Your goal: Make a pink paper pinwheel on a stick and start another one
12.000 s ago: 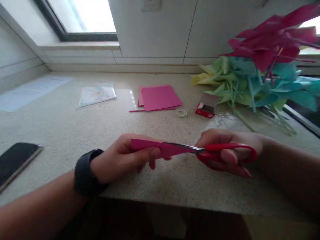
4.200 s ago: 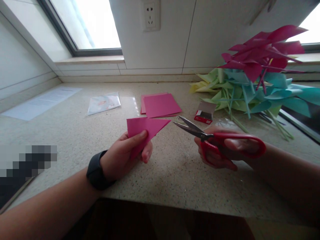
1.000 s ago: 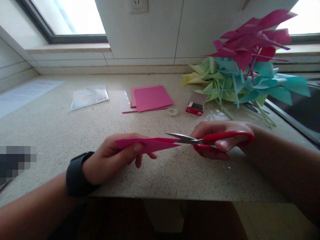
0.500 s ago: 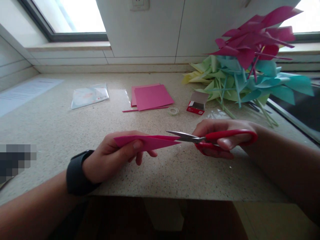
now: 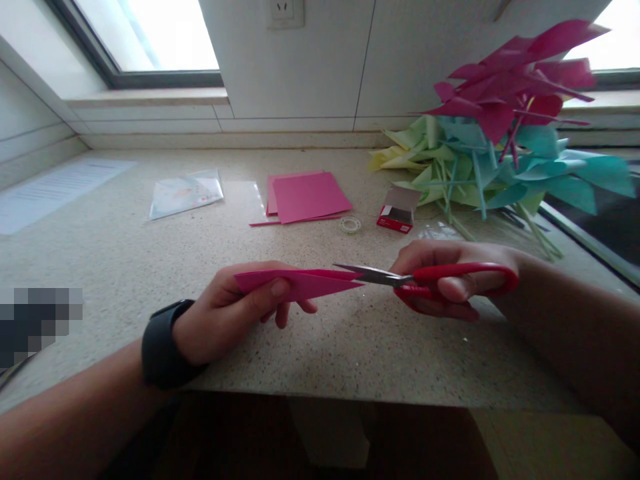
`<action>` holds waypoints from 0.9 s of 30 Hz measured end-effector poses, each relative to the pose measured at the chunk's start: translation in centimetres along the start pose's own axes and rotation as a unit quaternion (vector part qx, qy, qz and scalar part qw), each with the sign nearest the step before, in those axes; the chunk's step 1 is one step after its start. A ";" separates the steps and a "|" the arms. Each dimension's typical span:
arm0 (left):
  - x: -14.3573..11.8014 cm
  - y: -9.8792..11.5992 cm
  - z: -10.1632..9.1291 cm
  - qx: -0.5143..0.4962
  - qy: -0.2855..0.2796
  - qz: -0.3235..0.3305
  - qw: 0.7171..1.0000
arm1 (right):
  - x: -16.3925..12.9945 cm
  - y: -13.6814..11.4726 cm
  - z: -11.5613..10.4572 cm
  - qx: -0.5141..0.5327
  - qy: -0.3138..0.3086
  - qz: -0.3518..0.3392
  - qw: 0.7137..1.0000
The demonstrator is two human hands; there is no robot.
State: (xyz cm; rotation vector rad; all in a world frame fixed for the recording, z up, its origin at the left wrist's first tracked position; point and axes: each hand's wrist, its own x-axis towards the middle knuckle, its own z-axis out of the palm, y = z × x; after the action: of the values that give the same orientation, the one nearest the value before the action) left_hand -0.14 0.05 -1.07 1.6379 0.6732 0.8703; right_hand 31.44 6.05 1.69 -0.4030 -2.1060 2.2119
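My left hand [image 5: 235, 313] pinches a folded pink paper triangle [image 5: 305, 283], held nearly flat above the counter with its tip pointing right. My right hand [image 5: 450, 273] grips red-handled scissors [image 5: 450, 280]. The steel blades [image 5: 367, 273] point left and lie over the tip of the pink triangle. A black watch [image 5: 163, 343] sits on my left wrist.
On the speckled counter [image 5: 125, 267] lie a stack of pink paper squares [image 5: 307, 197], a clear tape roll [image 5: 350, 225], a small red box [image 5: 397, 210], a plastic sleeve [image 5: 186, 193] and a printed sheet [image 5: 55, 193]. A heap of pink, teal and green paper pinwheels [image 5: 500, 140] fills the back right.
Earlier my hands were apart with the triangle upright and the scissors open. Now the triangle lies flat and the blades meet its tip. Over the last second almost nothing has shifted.
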 end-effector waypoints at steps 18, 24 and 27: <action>0.3 0.4 0.2 0.003 0.021 -0.007 1.000 | -0.2 0.2 -0.2 0.007 -0.006 0.006 1.000; 0.3 0.5 0.2 0.015 0.004 0.005 1.000 | -0.2 0.1 -0.2 0.015 -0.014 0.022 1.000; 0.3 0.4 0.2 0.009 -0.016 0.010 1.000 | 0.0 0.2 -0.1 0.025 -0.018 0.029 0.999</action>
State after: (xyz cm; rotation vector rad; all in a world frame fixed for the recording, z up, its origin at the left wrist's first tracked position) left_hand 0.18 0.04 -0.61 1.6740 0.6444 0.8522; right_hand 31.46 6.16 1.45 -0.4294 -2.0767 2.3159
